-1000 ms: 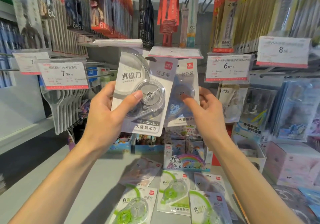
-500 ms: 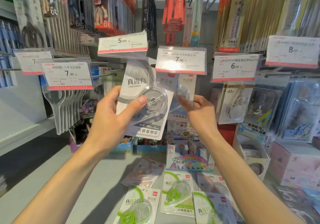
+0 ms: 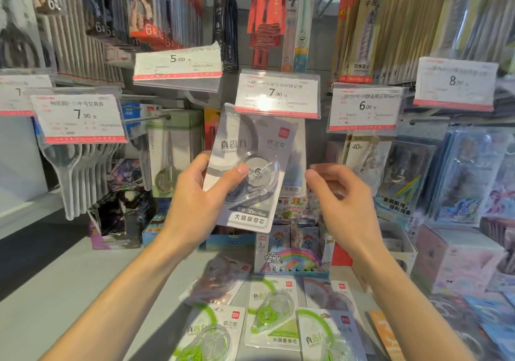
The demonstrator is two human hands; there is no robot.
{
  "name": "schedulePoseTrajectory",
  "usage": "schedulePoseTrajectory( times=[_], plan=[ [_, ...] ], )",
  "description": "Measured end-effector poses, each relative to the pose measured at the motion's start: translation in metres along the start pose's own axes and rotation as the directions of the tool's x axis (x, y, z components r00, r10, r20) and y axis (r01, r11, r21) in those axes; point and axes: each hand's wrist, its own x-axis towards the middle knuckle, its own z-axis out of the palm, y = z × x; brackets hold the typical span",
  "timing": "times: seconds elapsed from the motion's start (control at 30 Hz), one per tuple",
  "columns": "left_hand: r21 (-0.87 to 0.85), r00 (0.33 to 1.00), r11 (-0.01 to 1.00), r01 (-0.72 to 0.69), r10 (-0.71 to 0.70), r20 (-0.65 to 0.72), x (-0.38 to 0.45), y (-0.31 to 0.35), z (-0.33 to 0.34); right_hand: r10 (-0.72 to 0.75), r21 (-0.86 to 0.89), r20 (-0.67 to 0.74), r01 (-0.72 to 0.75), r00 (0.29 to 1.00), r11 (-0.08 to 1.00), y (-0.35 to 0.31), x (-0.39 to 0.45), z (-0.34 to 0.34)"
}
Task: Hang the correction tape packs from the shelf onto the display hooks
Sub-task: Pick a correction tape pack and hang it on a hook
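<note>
Head view: left hand pinches grey correction tape pack by lower edge, thumb on blister, top raised under 7.90 price tag, likely to thread hang-hole onto hook hidden behind tag. Right hand loosely curled, holding nothing, just beside pack; earlier it touched pack hanging behind. Green packs wait on shelf.

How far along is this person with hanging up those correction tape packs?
Partway, it seems. At least one pack already appears to hang behind the 7.90 price tag. The left hand grips a grey pack, raised with its top just under that tag; whether it is on the hook cannot be seen. The right hand holds nothing. Several packs, green ones among them, lie on the shelf.
</note>
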Motion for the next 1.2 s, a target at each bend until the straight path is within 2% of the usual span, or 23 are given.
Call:
schedulePoseTrajectory(
  times=[0.13, 0.2, 0.3, 0.37, 0.47, 0.77, 0.9, 1.2],
  plan=[
    [-0.045, 0.999, 0.999, 0.026, -0.024, 0.041, 0.002, -0.001, 0.018, 0.007, 0.050, 0.169, -0.015, 0.986, 0.999, -0.009, -0.011, 0.012],
    [-0.026, 0.997, 1.000, -0.012, 0.014, 0.078, 0.000, 0.000, 0.024, 0.017, 0.127, 0.191, -0.042, 0.981, 0.991, -0.011, -0.012, 0.017],
    [0.051, 0.994, 0.998, -0.039, 0.034, 0.103, 0.000, -0.001, 0.024, 0.060, 0.246, 0.166, -0.100, 0.984, 0.964, -0.009, -0.013, 0.018],
    [0.087, 0.997, 0.996, -0.034, 0.028, 0.070, 0.004, 0.000, 0.018, 0.070, 0.282, 0.143, -0.109, 0.987, 0.953, -0.007, -0.013, 0.014],
    [0.050, 0.999, 0.997, -0.049, 0.050, -0.009, 0.013, 0.010, 0.010, 0.073, 0.320, 0.089, -0.098, 0.993, 0.942, -0.006, -0.014, 0.005],
    [-0.088, 0.978, 0.982, -0.167, 0.176, 0.115, 0.020, 0.062, 0.015, 0.043, 0.302, 0.071, -0.063, 0.997, 0.951, 0.000, -0.008, 0.001],
    [-0.161, 0.978, 0.975, -0.152, 0.172, 0.118, 0.022, 0.076, 0.013, -0.005, 0.316, 0.071, -0.018, 0.997, 0.949, -0.010, -0.001, 0.007],
    [-0.141, 0.985, 0.983, -0.117, 0.133, 0.110, 0.021, 0.081, 0.012, -0.024, 0.324, 0.072, -0.001, 0.997, 0.946, -0.020, 0.016, 0.022]
  ],
)
